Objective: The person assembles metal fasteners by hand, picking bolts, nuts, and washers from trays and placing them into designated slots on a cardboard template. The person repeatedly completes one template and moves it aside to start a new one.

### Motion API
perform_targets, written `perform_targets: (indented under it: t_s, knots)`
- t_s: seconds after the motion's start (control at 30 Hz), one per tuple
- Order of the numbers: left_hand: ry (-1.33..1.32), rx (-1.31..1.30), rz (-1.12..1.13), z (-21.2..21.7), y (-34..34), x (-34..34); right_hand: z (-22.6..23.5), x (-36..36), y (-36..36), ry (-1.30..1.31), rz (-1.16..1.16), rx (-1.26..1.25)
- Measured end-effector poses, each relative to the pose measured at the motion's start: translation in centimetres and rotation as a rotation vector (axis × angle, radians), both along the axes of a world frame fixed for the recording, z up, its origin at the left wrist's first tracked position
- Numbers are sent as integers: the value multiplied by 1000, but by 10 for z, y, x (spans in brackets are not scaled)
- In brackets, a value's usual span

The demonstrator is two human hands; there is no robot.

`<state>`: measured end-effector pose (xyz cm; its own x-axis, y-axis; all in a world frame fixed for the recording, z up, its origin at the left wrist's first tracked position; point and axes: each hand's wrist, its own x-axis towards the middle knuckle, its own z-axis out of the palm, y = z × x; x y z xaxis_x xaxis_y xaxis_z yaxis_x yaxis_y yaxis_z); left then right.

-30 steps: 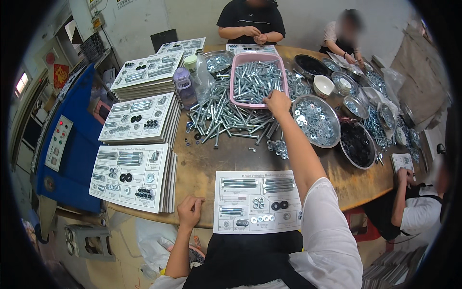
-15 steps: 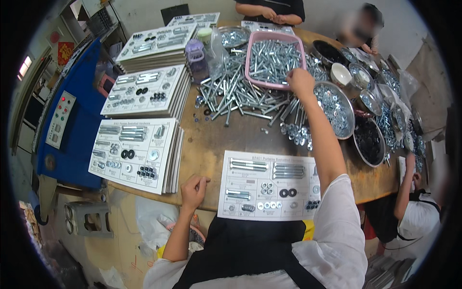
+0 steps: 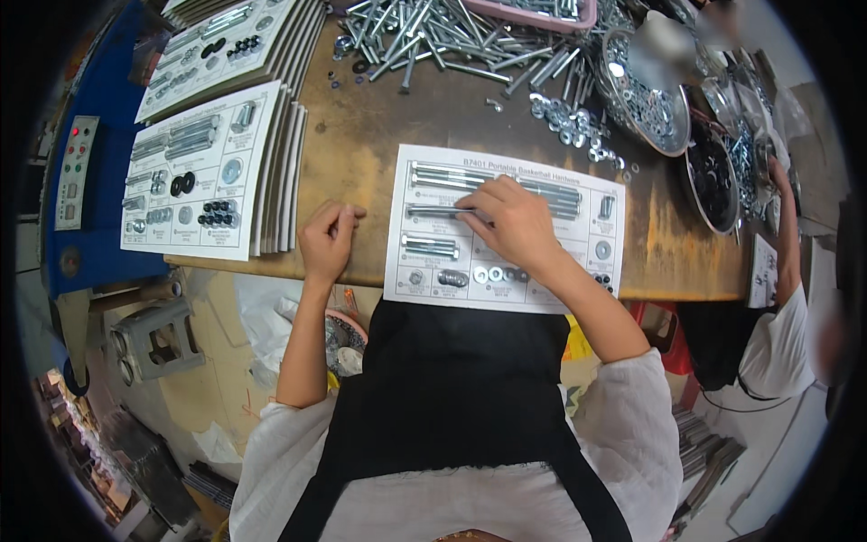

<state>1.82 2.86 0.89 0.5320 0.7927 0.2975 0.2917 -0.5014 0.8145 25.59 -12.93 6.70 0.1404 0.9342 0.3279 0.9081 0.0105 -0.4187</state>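
Observation:
A white hardware card lies at the table's front edge before me, with bolts, nuts and washers set out in its printed boxes. My right hand reaches over the card's middle, fingertips closed on a long silver bolt that lies crosswise below the upper row of long bolts. Below it are shorter bolts and flat washers; my hand and forearm cover several boxes. My left hand is curled up at the table edge, left of the card, with nothing visible in it.
Stacks of filled cards stand at the left. Loose long bolts are heaped at the back under a pink basket. Steel bowls of washers and black parts stand at the right, near another person's arm.
My right hand has come back from the pink basket to the card, bringing a long bolt. My left hand stays curled at the table edge. The view has tilted downward.

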Motion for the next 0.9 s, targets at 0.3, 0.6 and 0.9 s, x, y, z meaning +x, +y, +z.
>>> perform_targets:
  t_s: [0.3,0.6,0.9]
  knots:
    - [52,-59,15,10,-3,2,-22,-9,0,-114,13,-30]
    - [83,-55,-10,8,-2,3,-20,-6,-8,-82,-43,-57]
    - [40,105,-101,19,2,36,17,44,-44,385,-462,19]
